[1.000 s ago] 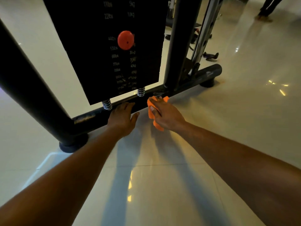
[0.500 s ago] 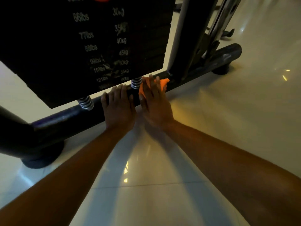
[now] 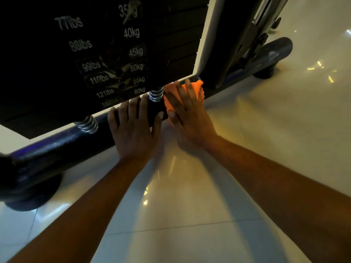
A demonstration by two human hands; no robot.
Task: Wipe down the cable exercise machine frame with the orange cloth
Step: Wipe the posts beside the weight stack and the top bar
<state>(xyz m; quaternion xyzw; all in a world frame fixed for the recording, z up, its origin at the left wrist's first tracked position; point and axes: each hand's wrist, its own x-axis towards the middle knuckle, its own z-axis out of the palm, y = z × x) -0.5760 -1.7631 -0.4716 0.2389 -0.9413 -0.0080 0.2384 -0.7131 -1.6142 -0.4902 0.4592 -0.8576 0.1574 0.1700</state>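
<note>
Since a second ago the right hand (image 3: 187,118) has slid the crumpled orange cloth (image 3: 191,91) up the black tubular base rail (image 3: 57,147) to the upright's foot, so this stretch looks wiped. Fingers lie flat, pressing cloth onto rail; left hand (image 3: 133,130) rests flat alongside, holding nothing. Rail's long axis runs lower-left to upper-right.

The black weight stack (image 3: 98,59) carries pale paired markings, reading downward 77lbs, 88lbs, 99lbs, 110lbs and 121lbs on the left, with a scuffed 35kg, then 40kg, 45kg, 50kg, 55kg and 60kg on the right.
</note>
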